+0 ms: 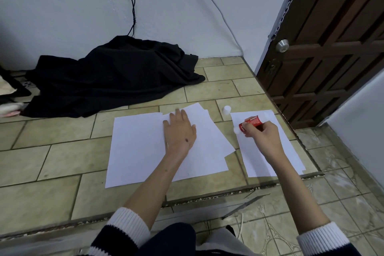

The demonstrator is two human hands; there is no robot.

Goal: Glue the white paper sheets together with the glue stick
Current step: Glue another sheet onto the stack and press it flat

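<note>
A loose stack of white paper sheets (137, 147) lies fanned out on the tiled counter. My left hand (180, 131) rests flat on the stack with straight fingers. A single white sheet (291, 158) lies apart to the right. Over its upper left part my right hand (260, 134) grips a red glue stick (250, 123), held on its side with the white glue end pointing left. The stick's white cap (227, 109) stands upright on the tiles between the stack and the single sheet.
A crumpled black cloth (112, 77) lies at the back of the tiled counter (52, 162) against the wall, with cables hanging above it. The counter's right edge drops off near a brown wooden door (332, 48). Tiled floor lies below on the right.
</note>
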